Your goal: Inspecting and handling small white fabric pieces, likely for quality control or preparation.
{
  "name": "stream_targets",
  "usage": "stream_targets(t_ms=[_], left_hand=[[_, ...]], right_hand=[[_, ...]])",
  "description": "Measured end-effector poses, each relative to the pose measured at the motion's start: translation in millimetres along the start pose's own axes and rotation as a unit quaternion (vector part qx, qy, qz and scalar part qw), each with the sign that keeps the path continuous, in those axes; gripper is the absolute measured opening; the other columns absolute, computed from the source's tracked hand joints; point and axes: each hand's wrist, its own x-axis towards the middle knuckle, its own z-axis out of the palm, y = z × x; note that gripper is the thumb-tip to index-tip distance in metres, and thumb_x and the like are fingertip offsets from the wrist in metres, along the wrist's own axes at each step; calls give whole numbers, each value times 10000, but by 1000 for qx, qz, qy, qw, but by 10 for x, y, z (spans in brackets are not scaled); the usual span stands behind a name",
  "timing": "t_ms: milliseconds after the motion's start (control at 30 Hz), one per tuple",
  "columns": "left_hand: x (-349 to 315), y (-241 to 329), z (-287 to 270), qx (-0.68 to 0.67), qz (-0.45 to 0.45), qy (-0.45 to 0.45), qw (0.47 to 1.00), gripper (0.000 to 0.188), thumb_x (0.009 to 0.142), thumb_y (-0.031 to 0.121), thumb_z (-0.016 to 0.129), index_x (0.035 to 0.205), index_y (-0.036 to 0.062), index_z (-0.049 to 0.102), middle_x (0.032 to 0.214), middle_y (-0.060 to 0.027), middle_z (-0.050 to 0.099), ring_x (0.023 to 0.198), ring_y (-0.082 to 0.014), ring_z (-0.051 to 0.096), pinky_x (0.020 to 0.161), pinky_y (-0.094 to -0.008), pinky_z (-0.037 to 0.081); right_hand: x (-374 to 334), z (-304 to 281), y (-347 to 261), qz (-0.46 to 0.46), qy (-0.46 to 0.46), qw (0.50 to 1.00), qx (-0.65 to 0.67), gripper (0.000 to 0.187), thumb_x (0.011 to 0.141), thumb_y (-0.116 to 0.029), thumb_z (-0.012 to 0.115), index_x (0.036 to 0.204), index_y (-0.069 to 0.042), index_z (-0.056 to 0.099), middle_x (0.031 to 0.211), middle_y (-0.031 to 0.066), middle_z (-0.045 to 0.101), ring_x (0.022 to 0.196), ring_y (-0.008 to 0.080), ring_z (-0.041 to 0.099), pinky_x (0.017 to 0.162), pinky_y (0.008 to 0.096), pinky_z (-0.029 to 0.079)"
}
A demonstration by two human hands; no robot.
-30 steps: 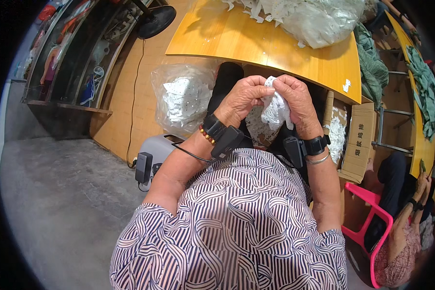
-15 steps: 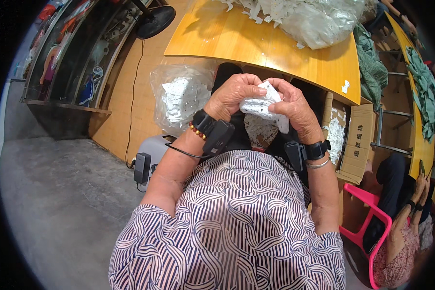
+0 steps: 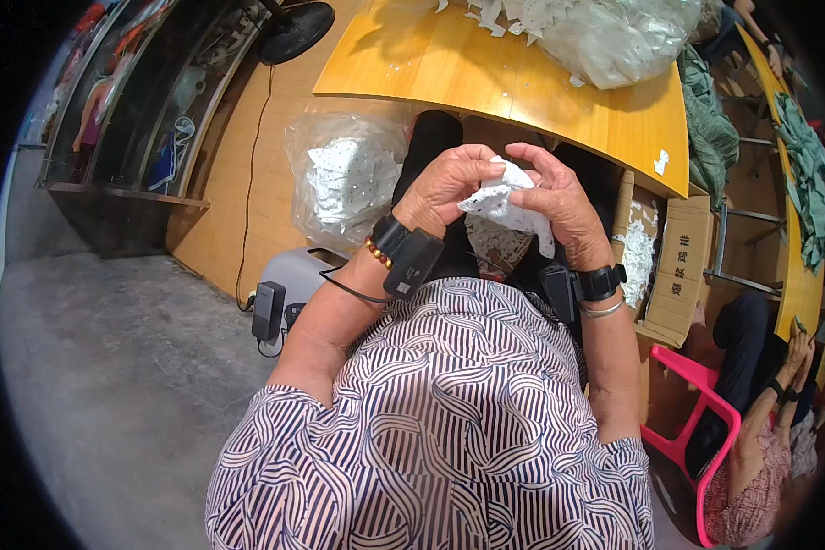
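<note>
- Since half a second ago, the right hand (image 3: 566, 206) has lifted its forefinger up off the white speckled piece (image 3: 507, 205), and the piece's left end is now folded to a floppy point. A second ago it was bunched up, with both hands pinching near the top.
- Left hand (image 3: 442, 191): thumb and forefinger pretty much closed, pinching the piece by its upper left edge. Other fingers are curled in.
- Right hand: thumb lies on the piece, forefinger sticks up with a clear gap between them. Can't tell if the fingers behind are gripping anything, they're hidden.
- The piece itself is up in the air between the two hands, over the lap, on the near side of the yellow table (image 3: 486, 84). One end dangles below the right thumb.
- Under it, between the knees, there's a heap of white scraps (image 3: 495, 244).
- Off to the left, a clear bag (image 3: 344, 183) holding more white speckled stuff.
- To the right, a cardboard box (image 3: 680, 266) with white bits (image 3: 639, 252) beside its flap.
- Big plastic bag (image 3: 619, 46) sits at the far side of the table.
- Further right, a pink stool (image 3: 722, 403) and a co-worker's hands (image 3: 797, 356).
</note>
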Motion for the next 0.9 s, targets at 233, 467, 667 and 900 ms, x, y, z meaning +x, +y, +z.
stream_targets(t_ms=[233,467,667,900], left_hand=[[-49,39,21,197,99,55,974,137,711,45,660,827,11,595,780,-51,617,693,-122,584,646,-242,478],[-78,-7,112,209,99,57,971,189,674,4,653,853,-2,595,794,-46,611,711,-105,565,672,-226,459],[-42,-40,-13,111,90,9,990,203,678,-50,609,875,-7,581,828,-72,612,738,-144,588,707,-268,486],[19,-71,-143,-71,47,-11,996,239,705,-73,574,931,2,562,909,-113,605,821,-216,604,795,-354,495]], right_hand=[[20,-86,69,59,6,998,-12,303,692,-129,695,941,10,590,810,45,611,719,103,569,685,221,446],[14,-73,104,29,15,999,-14,194,714,-143,682,847,-17,620,761,14,609,661,73,550,629,206,435],[13,-44,127,32,-16,999,-19,180,734,-133,665,862,-17,615,777,1,605,675,63,542,642,201,428],[53,-89,156,31,-5,996,79,218,769,-118,628,946,3,588,826,22,611,729,81,560,672,220,449]])
